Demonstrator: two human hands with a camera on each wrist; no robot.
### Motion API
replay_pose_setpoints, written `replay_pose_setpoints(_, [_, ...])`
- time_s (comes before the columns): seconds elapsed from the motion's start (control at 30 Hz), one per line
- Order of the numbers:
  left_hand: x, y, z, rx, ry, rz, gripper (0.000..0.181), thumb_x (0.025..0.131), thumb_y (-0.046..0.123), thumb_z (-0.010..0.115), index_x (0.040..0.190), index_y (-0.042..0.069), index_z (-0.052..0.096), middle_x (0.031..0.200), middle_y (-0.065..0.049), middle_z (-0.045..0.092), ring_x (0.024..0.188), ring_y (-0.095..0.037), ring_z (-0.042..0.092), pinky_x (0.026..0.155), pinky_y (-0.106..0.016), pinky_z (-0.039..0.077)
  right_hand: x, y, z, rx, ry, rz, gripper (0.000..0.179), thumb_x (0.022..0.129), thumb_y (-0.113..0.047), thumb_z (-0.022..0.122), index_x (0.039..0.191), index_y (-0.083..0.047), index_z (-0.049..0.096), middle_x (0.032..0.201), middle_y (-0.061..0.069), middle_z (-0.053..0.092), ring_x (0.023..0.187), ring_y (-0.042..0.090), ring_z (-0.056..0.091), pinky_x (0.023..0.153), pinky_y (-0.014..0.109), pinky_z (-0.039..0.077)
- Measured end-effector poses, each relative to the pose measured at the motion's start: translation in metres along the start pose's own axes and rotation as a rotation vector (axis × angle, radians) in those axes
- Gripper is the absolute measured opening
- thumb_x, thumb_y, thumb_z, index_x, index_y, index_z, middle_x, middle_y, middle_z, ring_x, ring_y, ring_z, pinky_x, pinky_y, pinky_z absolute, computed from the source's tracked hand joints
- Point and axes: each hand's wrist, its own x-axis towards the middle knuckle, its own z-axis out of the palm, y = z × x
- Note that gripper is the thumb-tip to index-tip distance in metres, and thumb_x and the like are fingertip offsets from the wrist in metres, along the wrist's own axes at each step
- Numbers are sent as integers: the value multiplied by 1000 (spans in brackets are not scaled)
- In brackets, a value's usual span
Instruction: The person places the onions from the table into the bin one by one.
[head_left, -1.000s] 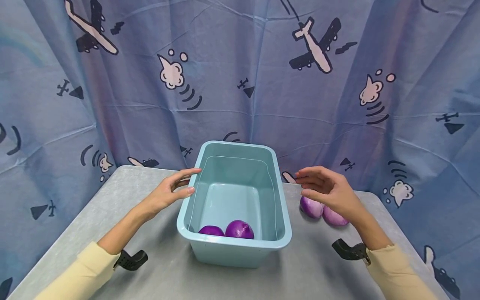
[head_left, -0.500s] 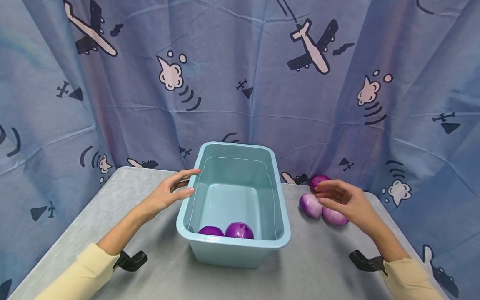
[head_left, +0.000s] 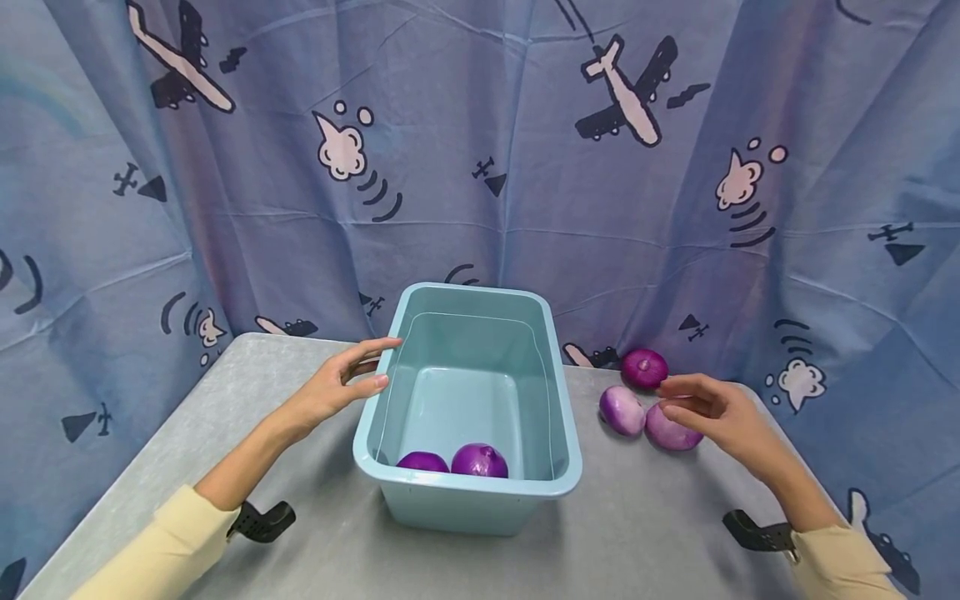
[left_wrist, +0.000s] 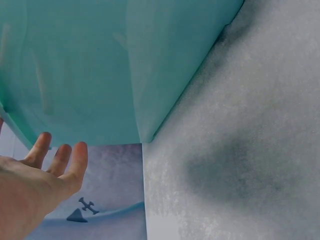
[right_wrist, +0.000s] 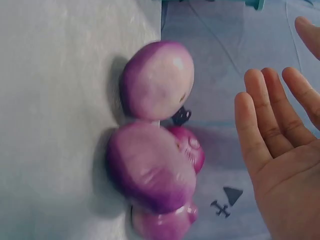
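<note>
A light blue plastic tub [head_left: 468, 492] stands mid-table with two purple onions in its near end; one is this onion [head_left: 478, 460]. My left hand [head_left: 330, 387] is at the tub's left rim, fingertips touching or just beside it, fingers loosely extended. To the right of the tub sit more purple onions: a pale one [head_left: 622, 410], a second pale one [head_left: 667, 430] and a dark one [head_left: 643, 368] behind them. My right hand [head_left: 723, 417] hovers over the right side of this group, holding nothing. The right wrist view shows another onion [right_wrist: 162, 224] low in the group.
A grey table [head_left: 300, 517] carries everything. Behind it hangs a blue curtain [head_left: 450, 167] printed with aeroplanes. A black wrist mount [head_left: 262, 522] sits on my left wrist, and another black mount [head_left: 757, 532] on my right.
My right hand has moved right and slightly down in the head view, uncovering the dark onion at the back. The left hand and the tub stay where they were.
</note>
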Motion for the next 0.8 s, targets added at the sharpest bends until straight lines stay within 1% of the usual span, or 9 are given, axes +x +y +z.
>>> replay_pose_setpoints(0.1, [0,0,0,3,1,-1,54,101,24,64,153,23,48,155,0,41,144,-32,32,109,-56,33,-4,5,-5,-36,17,21,35,98,-8,70,129,6,61,118,8,68,102,6,67,81,20,54])
replay_pose_setpoints(0.17, [0,0,0,5,1,-4,54,101,24,64,153,23,48,155,-1,41,143,-32,32,109,-56,33,-7,8,-8,-42,28,42,36,98,-9,70,129,6,61,119,9,68,102,7,67,81,20,54])
replay_pose_setpoints(0.3, [0,-1,1,4,1,-9,54,101,25,64,153,23,47,155,-2,41,143,-33,33,109,-56,34,-14,15,-16,-82,70,79,38,98,-13,71,131,3,61,120,7,68,101,6,67,80,17,53])
replay_pose_setpoints(0.43, [0,0,1,1,-1,-8,54,101,25,63,153,23,47,156,-1,40,144,-33,31,110,-57,33,-20,24,-22,-123,100,98,42,98,-15,72,133,3,59,120,7,66,101,0,64,79,16,52])
replay_pose_setpoints(0.53, [0,-1,1,-1,-3,-4,54,102,24,63,153,23,47,157,-1,39,145,-34,29,110,-58,31,-24,32,-23,-137,110,120,47,97,-18,73,136,2,56,125,14,63,102,-5,62,79,15,52])
replay_pose_setpoints(0.63, [-1,-1,0,-2,-3,-8,54,102,25,62,153,23,47,158,-1,38,146,-34,28,111,-59,30,-27,40,-21,-146,124,149,53,96,-22,74,139,1,53,130,21,57,103,-7,59,79,14,51])
replay_pose_setpoints(0.7, [-1,-1,0,-1,-3,-11,54,102,25,62,153,24,46,158,-1,37,146,-34,28,110,-59,31,-28,44,-19,-148,133,166,57,95,-23,75,141,2,51,134,25,54,106,-3,59,78,14,51])
replay_pose_setpoints(0.73, [-1,-1,0,0,-3,-12,54,102,25,62,153,24,46,158,-1,37,146,-34,28,110,-59,31,-29,46,-18,-150,136,178,60,95,-24,76,142,3,50,136,26,52,108,2,60,78,13,50])
replay_pose_setpoints(0.8, [-1,-1,0,1,-3,-12,54,102,25,62,154,24,46,158,-1,37,145,-34,29,110,-58,32,-29,48,-15,-155,144,194,63,94,-24,77,143,4,48,138,28,51,113,17,60,79,11,49])
